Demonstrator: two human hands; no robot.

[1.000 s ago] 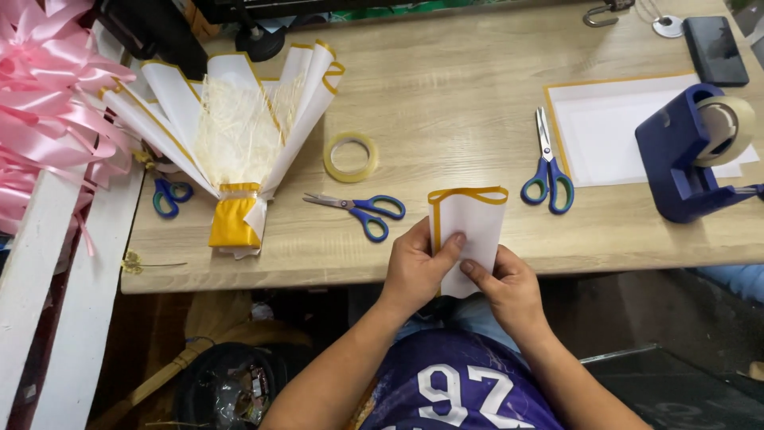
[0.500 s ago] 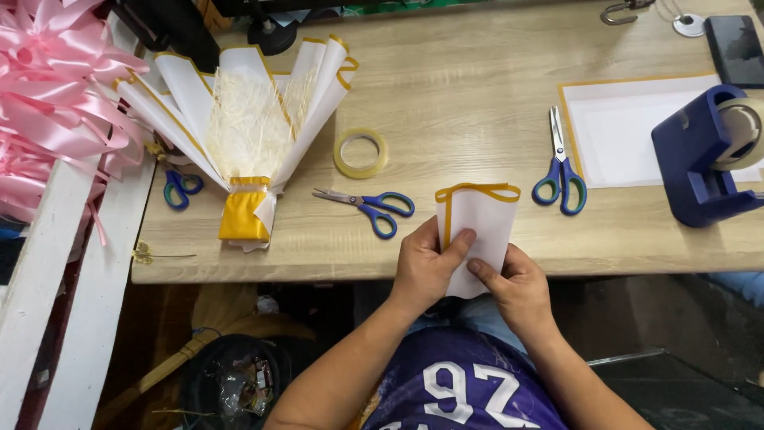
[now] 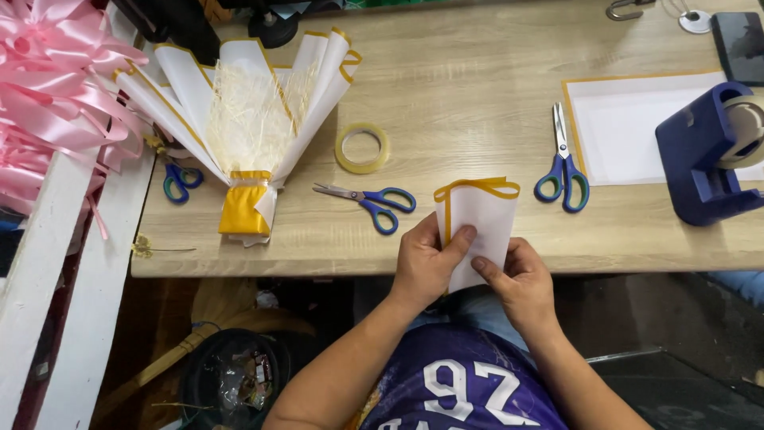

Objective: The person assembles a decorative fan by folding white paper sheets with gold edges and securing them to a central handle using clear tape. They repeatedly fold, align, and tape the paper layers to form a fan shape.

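The folded white paper with yellow edge (image 3: 477, 227) has barely moved, both left hand (image 3: 426, 263) and right hand (image 3: 517, 283) pinching it; keep edges aligned.

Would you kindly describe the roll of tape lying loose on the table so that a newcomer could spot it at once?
Start at the light wooden table. Just right of the white, yellow-edged paper bouquet wrap, above the blue-handled scissors in the middle, lies a clear yellowish ring of tape. Unlike the roll mounted in the dark blue tape dispenser at the right edge, it lies flat and loose on the wood.
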